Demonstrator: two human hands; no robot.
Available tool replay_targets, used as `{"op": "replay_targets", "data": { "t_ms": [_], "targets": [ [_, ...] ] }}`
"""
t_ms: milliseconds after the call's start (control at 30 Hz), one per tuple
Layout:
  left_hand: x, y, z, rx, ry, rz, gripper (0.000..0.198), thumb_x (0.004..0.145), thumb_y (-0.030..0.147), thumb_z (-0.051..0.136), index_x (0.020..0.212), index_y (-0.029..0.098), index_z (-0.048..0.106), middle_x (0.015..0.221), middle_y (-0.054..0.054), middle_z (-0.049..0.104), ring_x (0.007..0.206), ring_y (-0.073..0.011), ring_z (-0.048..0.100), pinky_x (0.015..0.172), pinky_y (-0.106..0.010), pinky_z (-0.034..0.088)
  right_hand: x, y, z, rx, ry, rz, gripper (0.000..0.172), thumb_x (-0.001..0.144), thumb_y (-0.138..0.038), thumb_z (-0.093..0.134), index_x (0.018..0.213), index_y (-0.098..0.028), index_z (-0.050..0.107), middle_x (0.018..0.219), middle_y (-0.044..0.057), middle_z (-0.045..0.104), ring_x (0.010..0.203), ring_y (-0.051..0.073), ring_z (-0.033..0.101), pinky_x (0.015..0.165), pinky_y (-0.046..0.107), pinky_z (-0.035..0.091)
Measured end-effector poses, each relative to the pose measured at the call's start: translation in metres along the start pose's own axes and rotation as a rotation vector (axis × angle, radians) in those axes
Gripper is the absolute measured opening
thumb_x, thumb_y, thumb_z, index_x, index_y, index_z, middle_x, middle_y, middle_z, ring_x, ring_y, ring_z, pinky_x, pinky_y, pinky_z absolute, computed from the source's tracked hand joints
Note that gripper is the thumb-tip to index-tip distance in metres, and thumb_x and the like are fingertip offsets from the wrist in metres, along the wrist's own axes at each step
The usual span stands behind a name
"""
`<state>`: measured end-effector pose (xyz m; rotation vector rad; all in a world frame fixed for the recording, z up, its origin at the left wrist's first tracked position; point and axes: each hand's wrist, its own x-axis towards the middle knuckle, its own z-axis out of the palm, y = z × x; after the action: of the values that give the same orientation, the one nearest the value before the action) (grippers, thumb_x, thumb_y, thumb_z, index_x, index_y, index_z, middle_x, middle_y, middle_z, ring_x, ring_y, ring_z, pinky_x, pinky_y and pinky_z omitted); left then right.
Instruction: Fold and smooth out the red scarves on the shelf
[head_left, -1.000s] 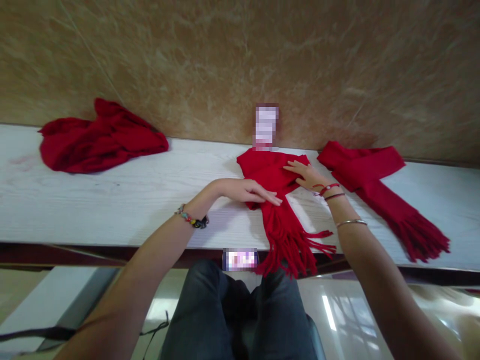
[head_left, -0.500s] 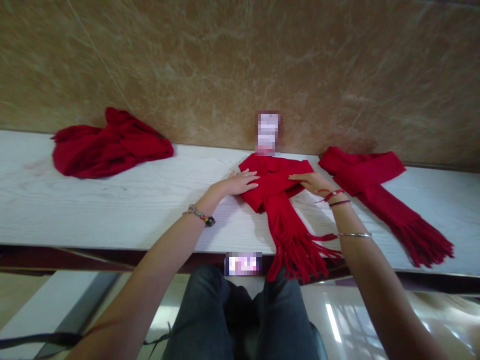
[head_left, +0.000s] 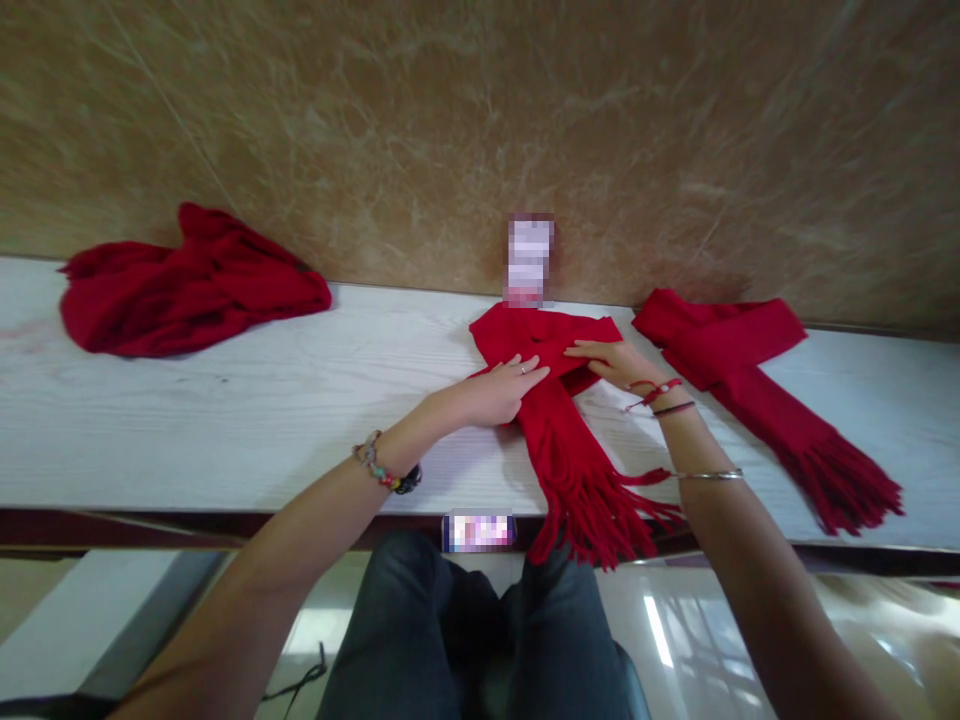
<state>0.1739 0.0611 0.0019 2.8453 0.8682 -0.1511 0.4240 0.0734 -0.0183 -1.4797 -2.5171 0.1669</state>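
In front of me a red scarf (head_left: 551,425) lies folded across itself, its fringed end hanging over the near edge of the white wooden tabletop (head_left: 360,400). My left hand (head_left: 502,392) rests flat on the scarf's crossing, fingers stretched to the right. My right hand (head_left: 611,362) lies on the scarf's upper right part with its fingers extended. Neither hand grips the cloth. To the right, a second red scarf (head_left: 735,365) is folded in a similar crossed shape with its fringe toward me. A bunched red cloth (head_left: 187,290) lies at the left.
A brown marbled wall (head_left: 450,130) rises behind the tabletop. A blurred-out phone-like item (head_left: 529,260) leans against it behind the middle scarf. Another blurred device (head_left: 478,532) sits at the near edge above my knees (head_left: 409,580).
My left hand has slid to the right and slightly toward me, from the scarf's left edge onto its crossing. My right hand stays almost in place.
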Motion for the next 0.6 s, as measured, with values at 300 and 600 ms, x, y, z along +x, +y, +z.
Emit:
{"op": "replay_targets", "data": {
  "t_ms": [300,600],
  "targets": [
    [-0.009,-0.003,-0.001,-0.029,-0.267,0.137,0.086,0.073,0.019,0.050,0.149,0.022,0.008,0.156,-0.004,0.003,0.142,-0.0262,-0.004,0.114,-0.049,0.009,-0.011,0.008,-0.004,0.042,-0.099,-0.055,0.034,0.078,-0.025,0.055,0.111,-0.025,0.068,0.122,0.002,0.063,0.120,0.023,0.052,0.104,0.040,0.041],
    [-0.001,0.000,0.007,0.179,0.048,0.230,0.070,0.075,-0.003,0.044,0.137,0.029,0.041,0.152,-0.003,0.027,0.141,-0.0220,0.016,0.112,-0.046,0.020,0.004,0.034,0.027,-0.047,0.411,0.458,0.056,0.075,-0.027,0.055,0.129,-0.011,0.051,0.125,0.018,0.057,0.116,0.032,0.053,0.097,0.049,0.042]
  ]
}}
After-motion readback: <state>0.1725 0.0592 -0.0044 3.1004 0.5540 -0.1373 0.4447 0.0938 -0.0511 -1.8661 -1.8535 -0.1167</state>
